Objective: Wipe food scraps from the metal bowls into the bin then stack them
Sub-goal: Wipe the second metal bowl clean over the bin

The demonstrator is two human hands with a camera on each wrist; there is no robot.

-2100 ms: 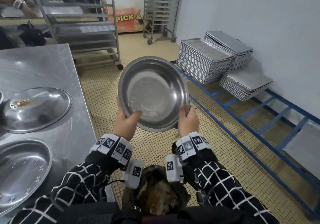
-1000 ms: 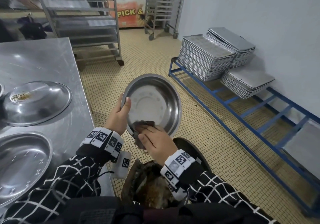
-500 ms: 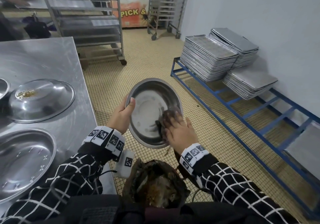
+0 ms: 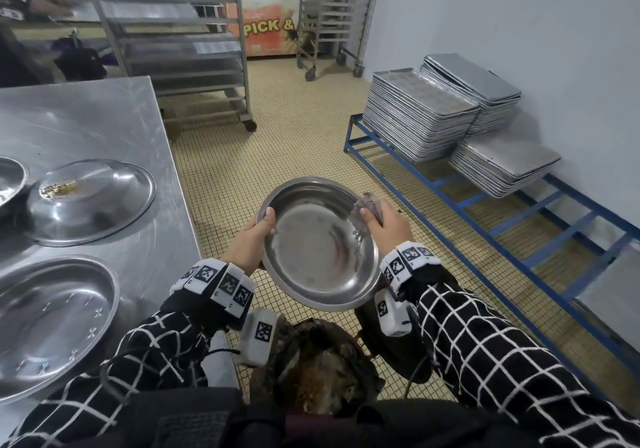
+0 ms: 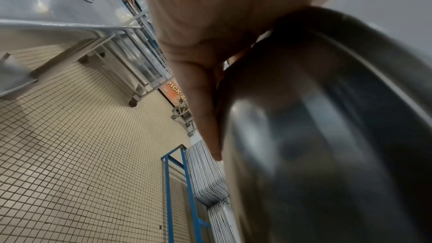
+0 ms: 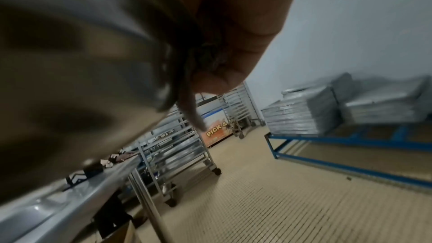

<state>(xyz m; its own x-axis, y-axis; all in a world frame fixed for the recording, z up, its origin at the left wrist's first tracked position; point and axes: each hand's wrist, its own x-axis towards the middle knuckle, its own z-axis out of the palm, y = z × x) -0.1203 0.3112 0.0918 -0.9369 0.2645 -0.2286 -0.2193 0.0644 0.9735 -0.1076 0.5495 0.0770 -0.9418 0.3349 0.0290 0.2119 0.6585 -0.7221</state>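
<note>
Since a moment ago the right hand [image 4: 382,221] has swung its cloth [image 4: 369,205] out to the rim; both hands clamp the bowl [image 4: 318,243], left hand [image 4: 251,240] thumb inside, tilting it over the bin [image 4: 311,368] so scraps drop in.

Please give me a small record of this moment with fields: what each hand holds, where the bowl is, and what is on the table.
left hand: grips the left rim of the held bowl
right hand: holds a dark cloth at the bowl's right rim
held bowl position: tilted, above the bin
bin: holds brown scraps
table: one upturned bowl with crumbs, one open bowl
</note>
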